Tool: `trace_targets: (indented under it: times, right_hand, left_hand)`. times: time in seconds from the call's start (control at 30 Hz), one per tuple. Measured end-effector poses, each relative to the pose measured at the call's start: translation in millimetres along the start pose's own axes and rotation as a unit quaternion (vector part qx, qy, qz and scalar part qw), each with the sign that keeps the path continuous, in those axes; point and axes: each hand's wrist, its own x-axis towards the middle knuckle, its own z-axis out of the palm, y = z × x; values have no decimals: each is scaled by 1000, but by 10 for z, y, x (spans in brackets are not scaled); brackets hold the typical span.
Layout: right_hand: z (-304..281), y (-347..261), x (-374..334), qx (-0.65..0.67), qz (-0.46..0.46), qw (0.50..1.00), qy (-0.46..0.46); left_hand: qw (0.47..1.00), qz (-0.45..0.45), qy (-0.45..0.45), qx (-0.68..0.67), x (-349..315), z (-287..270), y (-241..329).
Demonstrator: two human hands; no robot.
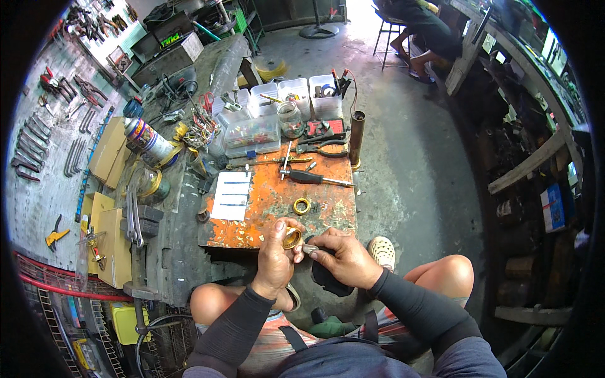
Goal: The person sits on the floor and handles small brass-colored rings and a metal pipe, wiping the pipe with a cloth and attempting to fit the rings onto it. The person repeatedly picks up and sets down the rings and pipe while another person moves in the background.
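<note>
Looking down from my head, and here's the tabletop (pixel 258 234), orange, its paint flaking, just beyond my hands. Grey bench (pixel 173 252) to their left, concrete floor (pixel 409 164) to their right; far ahead and right, a person (pixel 435 38) sits on a stool (pixel 388 25).

Now the brass ring (pixel 293 242): it's in my left hand (pixel 277 255), fingers and thumb curled round it, opening tipped up toward me, axis rising toward my face. My right hand (pixel 343 255) pinches a small grey piece (pixel 309 249) right beside it; whether they touch, I can't tell. Something black (pixel 328 280) hangs below that hand.

Count them! Two rings, one held, one lying flat ahead (pixel 302 212). Beyond: one screwdriver (pixel 307 177), one paper (pixel 232 196), one jar (pixel 290 120), four open bins (pixel 326 104).
</note>
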Motion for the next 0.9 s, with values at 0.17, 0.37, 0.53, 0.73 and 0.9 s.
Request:
trace_targets:
  times: [0.17, 0.37, 0.53, 0.73, 0.9]
  right_hand:
    - [-15, -144, 11, -132, -55, 988, 65]
    - [-29, -151, 23, -221, -180, 956, 61]
    - [-3, -91, 52, -281, -229, 931, 37]
    - [61, -116, 45, -274, -230, 934, 22]
    - [209, -117, -22, -236, -179, 955, 32]
  left_hand:
    - [997, 14, -1, 71, 3, 25, 51]
    - [992, 25, 39, 121, -41, 49, -41]
    - [990, 15, 31, 133, -58, 12, -98]
    - [988, 48, 62, 135, -70, 68, -138]
    - [978, 67, 100, 173, -104, 52, -205]
